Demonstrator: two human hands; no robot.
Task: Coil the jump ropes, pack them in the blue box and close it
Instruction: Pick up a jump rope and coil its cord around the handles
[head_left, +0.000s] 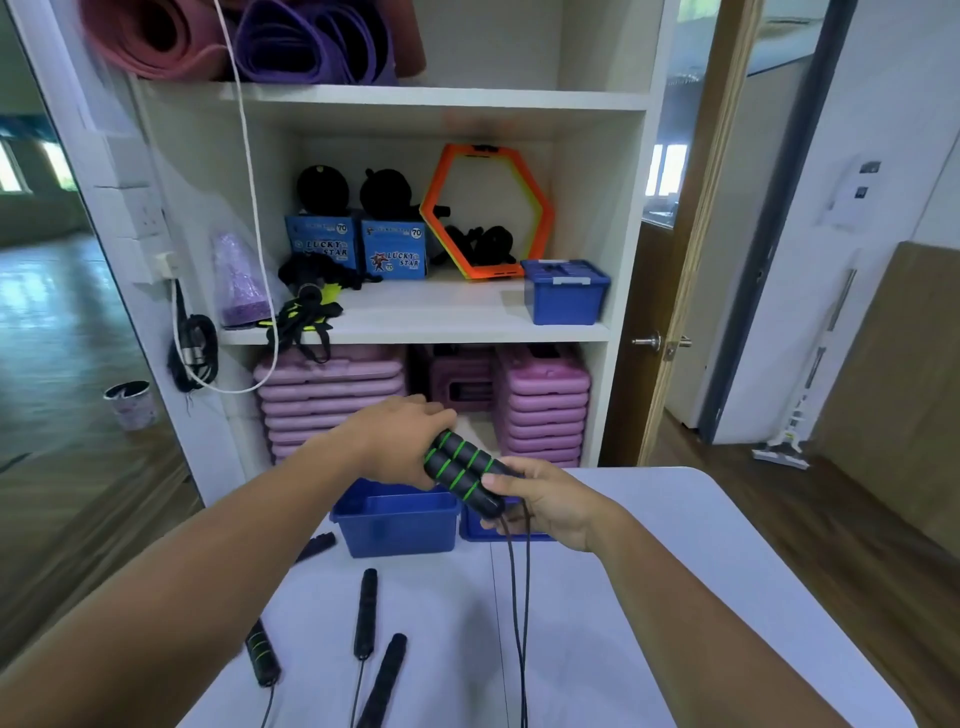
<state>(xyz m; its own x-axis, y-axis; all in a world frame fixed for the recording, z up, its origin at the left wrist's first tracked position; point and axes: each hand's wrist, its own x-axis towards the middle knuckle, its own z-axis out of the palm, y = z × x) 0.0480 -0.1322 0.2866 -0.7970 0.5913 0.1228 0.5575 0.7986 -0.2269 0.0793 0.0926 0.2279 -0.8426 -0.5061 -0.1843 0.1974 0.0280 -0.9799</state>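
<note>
- Head view, centre: left hand (400, 441) and right hand (545, 501) both grasp paired green-ringed rope handles (465, 475).
- Blue box (397, 519) sits open on the tabletop (675, 571), just below them.
- Other handles (365, 613) lie lower left.

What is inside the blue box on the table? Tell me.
Only bare blue inner walls show in the blue box; no rope visible. Its front wall hides the floor, and the left hand and green-striped handles cover its far edge.

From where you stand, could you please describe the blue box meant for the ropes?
Look at the pale table before the shelf unit. At its far edge stands the open blue box. It has no lid on, unlike the closed blue box on the shelf.
</note>
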